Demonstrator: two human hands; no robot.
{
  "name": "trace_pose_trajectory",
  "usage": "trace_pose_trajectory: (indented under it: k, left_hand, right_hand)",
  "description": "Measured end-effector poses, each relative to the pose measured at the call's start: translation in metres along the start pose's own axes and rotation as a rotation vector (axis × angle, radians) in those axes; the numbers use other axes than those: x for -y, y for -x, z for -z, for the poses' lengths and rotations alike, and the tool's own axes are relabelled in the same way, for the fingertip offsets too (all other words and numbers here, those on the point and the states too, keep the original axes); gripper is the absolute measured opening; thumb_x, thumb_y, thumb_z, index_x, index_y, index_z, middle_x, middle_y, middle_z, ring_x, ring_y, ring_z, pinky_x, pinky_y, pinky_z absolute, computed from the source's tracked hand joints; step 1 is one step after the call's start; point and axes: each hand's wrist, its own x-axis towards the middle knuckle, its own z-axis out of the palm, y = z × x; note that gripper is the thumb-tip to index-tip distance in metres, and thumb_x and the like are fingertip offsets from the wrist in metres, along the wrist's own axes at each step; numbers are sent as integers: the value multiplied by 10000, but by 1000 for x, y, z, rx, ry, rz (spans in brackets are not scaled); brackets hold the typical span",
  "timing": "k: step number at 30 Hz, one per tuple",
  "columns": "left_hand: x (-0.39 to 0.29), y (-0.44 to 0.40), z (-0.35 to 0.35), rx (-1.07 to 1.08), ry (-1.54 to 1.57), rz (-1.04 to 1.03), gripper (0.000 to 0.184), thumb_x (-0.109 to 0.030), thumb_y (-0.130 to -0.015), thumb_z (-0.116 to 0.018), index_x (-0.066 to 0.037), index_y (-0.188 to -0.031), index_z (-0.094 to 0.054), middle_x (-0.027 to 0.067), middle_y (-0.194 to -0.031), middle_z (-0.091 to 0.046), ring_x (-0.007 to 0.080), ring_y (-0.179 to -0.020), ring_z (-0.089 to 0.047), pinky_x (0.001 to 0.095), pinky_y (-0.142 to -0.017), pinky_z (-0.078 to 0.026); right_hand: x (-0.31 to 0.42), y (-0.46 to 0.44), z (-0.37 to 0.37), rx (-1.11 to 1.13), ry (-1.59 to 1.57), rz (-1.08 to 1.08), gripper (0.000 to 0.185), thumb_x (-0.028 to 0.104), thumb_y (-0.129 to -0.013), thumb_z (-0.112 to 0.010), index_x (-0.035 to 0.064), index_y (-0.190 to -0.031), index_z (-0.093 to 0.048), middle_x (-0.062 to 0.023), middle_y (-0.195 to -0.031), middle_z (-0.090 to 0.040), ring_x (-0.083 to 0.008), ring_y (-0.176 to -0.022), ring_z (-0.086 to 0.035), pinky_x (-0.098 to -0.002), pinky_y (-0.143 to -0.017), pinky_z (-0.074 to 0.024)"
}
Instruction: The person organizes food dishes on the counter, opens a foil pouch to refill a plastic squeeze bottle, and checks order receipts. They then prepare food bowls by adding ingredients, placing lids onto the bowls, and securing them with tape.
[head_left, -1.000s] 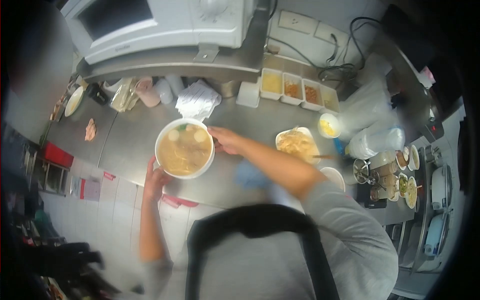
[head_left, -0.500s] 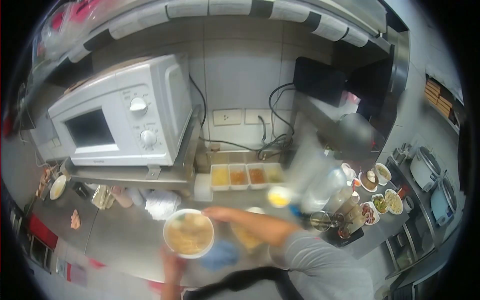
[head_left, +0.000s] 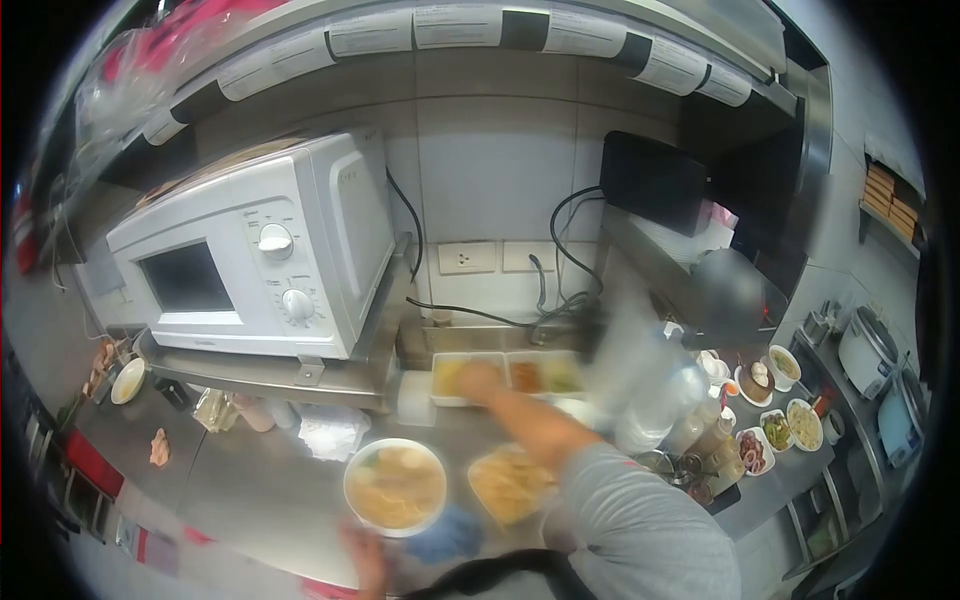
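Observation:
A white bowl of soup with noodles and pale round pieces (head_left: 395,487) rests on the steel counter (head_left: 260,500). Just below its left edge is my left hand (head_left: 366,560), blurred, its fingers hard to make out. My right hand (head_left: 478,382) reaches over the row of white topping containers (head_left: 455,401), above the second one, and motion smears its fingers. Yellow bits fill the left container and an orange-brown topping (head_left: 523,375) shows to the right of my hand. A tray of yellowish food (head_left: 508,484) lies right of the bowl, beside a blue cloth (head_left: 445,535).
A white microwave (head_left: 250,250) stands on a raised shelf at the left. Crumpled papers (head_left: 333,432) lie behind the bowl. Bottles (head_left: 712,440), clear plastic wrapping (head_left: 640,400) and several small food dishes (head_left: 777,430) stand on the right. Black cables (head_left: 480,312) hang along the wall.
My right hand has let go of the bowl and moved up and right to the topping containers. The bowl has shifted slightly relative to the papers. The view has tilted up since the earliest frame.

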Motion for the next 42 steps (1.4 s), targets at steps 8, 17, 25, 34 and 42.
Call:
trace_pose_trajectory:
  k: [8,17,25,34,42]
  left_hand:
    - [32,1,8,-199,-539,-398,574,-78,-824,-503,-43,-1355,-287,198,-1422,-168,346,-1254,-301,445,-962,-332]
    - [50,-6,16,-182,-638,-482,566,-98,-816,-521,-34,-1337,-310,208,-1412,-175,378,-1262,-293,471,-961,-345]
    - [48,-4,15,-198,-618,-484,575,-102,-820,-519,-45,-1350,-303,207,-1413,-170,393,-1267,-284,496,-964,-350]
    - [47,-6,17,-230,-624,-523,573,-119,-811,-537,-49,-1337,-320,199,-1421,-158,389,-1254,-303,492,-942,-372]
    - [55,-5,20,-251,-630,-543,568,-130,-807,-555,-57,-1327,-338,192,-1426,-154,366,-1220,-334,460,-910,-394]
  right_hand:
    - [-4,-30,-29,-90,3,-26,402,255,-868,-456,105,-1214,-594,-99,-1505,-216,-321,-1393,-145,-566,-1060,-194]
    - [7,-21,-22,24,-80,-164,451,221,-871,-444,104,-1301,-513,-70,-1510,-220,-338,-1400,-125,-621,-1035,-183]
    - [3,-30,-9,-96,-108,-120,379,184,-852,-482,100,-1206,-587,-82,-1417,-381,-346,-1370,-219,-622,-1015,-227]
    - [-5,-47,24,-252,-227,-200,341,200,-786,-603,54,-1093,-638,-64,-1290,-494,-291,-1226,-405,-554,-990,-307]
    - [-19,-47,-23,-192,17,-174,340,229,-800,-607,56,-1092,-628,-58,-1215,-525,-277,-1167,-442,-517,-959,-345]
